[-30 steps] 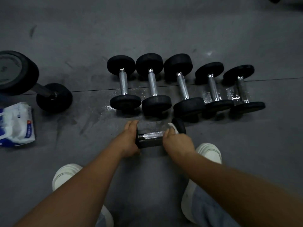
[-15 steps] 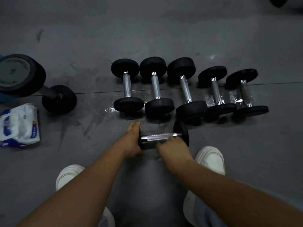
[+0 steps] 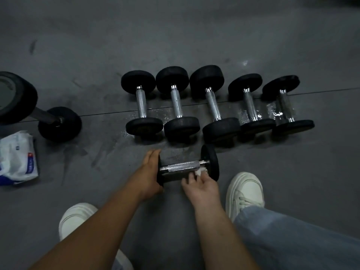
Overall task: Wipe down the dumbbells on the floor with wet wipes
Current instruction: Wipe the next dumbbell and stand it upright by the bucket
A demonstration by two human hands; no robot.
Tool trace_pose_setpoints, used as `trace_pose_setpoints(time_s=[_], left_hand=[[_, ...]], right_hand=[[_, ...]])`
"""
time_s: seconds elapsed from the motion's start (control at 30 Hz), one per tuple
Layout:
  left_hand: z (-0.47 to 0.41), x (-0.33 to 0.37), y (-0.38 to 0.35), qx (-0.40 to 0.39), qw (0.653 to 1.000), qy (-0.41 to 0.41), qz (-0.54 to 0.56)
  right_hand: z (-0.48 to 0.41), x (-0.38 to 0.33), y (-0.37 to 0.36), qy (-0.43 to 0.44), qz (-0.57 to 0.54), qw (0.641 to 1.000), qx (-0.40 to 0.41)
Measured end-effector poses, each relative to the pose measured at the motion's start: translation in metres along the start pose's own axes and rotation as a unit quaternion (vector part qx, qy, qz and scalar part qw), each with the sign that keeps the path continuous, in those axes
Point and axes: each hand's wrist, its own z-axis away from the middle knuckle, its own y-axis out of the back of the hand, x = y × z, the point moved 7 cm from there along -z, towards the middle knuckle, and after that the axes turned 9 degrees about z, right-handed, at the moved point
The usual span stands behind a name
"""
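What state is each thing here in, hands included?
small dumbbell: lying on the floor, held.
left hand: holds its left head.
wet wipe: bunched, at the handle's right end.
right hand: pinches the wet wipe.
row of five dumbbells: lying side by side, untouched.
wipes pack: lying at left.

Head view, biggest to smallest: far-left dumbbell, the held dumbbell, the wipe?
1. Large black rubber dumbbell, partly cut off
2. Small black dumbbell with knurled steel handle
3. Crumpled white wet wipe
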Motion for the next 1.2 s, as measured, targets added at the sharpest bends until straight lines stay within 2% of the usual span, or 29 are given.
trace_pose_setpoints(time_s=[0.1, 0.2, 0.33, 0.53, 0.67, 0.83, 1.0, 1.07, 1.2], left_hand=[[0.001, -0.004, -0.002, 0.003, 1.000, -0.002, -0.005], [0.001, -0.004, -0.002, 0.009, 1.000, -0.010, -0.004], [0.002, -0.002, -0.002, 0.005, 1.000, -0.008, -0.009], [0.003, -0.001, 0.000, 0.001, 1.000, -0.002, -0.007], [0.001, -0.001, 0.000, 0.000, 1.000, -0.003, 0.002], [0.002, 0.001, 0.001, -0.002, 1.000, -0.006, -0.008], [0.003, 0.002, 0.001, 0.001, 1.000, -0.006, -0.005], [0.004, 0.001, -0.001, 0.006, 1.000, -0.007, -0.010], [0.002, 0.000, -0.002, 0.006, 1.000, -0.008, -0.006]], right_hand=[[-0.007, 0.003, 0.007, 0.011, 0.109, 0.994, 0.009], [0.005, 0.006, 0.006, 0.063, 0.160, 0.985, 0.022], [0.023, 0.002, 0.000, 0.122, 0.194, 0.971, 0.073], [0.011, -0.004, 0.008, 0.111, 0.171, 0.970, 0.129], [0.001, 0.000, 0.012, 0.091, 0.187, 0.969, 0.130], [0.016, -0.011, -0.003, 0.152, 0.183, 0.964, 0.115], [0.018, -0.008, 0.002, 0.197, 0.234, 0.942, 0.138], [0.013, -0.006, 0.002, 0.187, 0.252, 0.936, 0.160], [0.004, -0.012, -0.018, 0.153, 0.302, 0.938, 0.076]])
